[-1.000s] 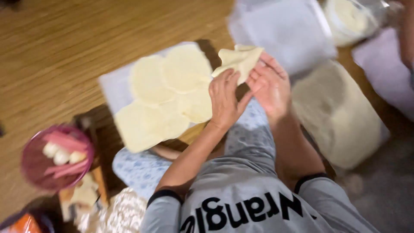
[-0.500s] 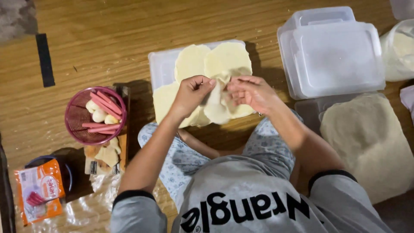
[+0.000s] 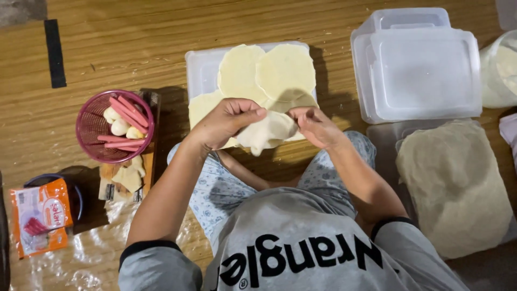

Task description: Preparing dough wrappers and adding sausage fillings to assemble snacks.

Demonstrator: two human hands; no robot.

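1. While you sit cross-legged on the wooden floor (image 3: 107, 32), both hands meet over your lap at the near edge of the white tray (image 3: 200, 67).
2. Left hand (image 3: 226, 123): fingers curled, thumb & fingertips pinched on the left edge of a folded dough wrapper (image 3: 267, 132).
3. Right hand (image 3: 315, 125): fingers bent, pinching the same wrapper's right edge. Wrapper hangs between the 2 hands, pale, creased, lifted just above the tray's near edge.
4. Tray holds more flat round dough sheets (image 3: 285, 70), overlapping; 2 at the far side, others partly hidden under your hands.
5. Left of the tray: pink mesh basket (image 3: 89, 126) w/ red sausage sticks (image 3: 126, 110) & small white pieces, sitting on a wooden board (image 3: 148, 161). Pale cheese-like scraps (image 3: 128, 178) lie on the board's near end.
6. Far left, near you: orange sausage packet (image 3: 40, 218), resting on a dark bowl.
7. Right of the tray: stacked clear plastic containers (image 3: 425, 70), lids on. Nearer you on the right, a clear tray of breadcrumbs (image 3: 458, 183).
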